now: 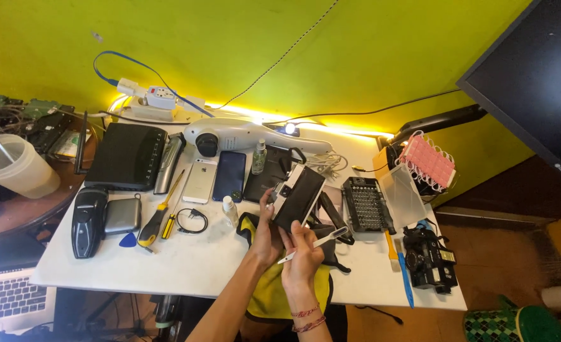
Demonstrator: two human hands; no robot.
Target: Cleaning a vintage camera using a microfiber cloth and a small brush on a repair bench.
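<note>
Your left hand [266, 235] grips the silver-and-black compact camera [297, 196], raised over the white desk [192, 266] near centre. Your right hand [303, 256] pinches a white toothbrush [315, 243] just below it. Black bit-set tray [365, 205] sits to the right.

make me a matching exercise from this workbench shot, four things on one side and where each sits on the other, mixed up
Things:
1. compact camera
2. white tool
3. black film camera
4. screwdriver bit case

Places:
A. in the right hand
B. at the table's right end
C. in the left hand
D. right of the held camera

Pairs: 1-C, 2-A, 3-B, 4-D
</note>
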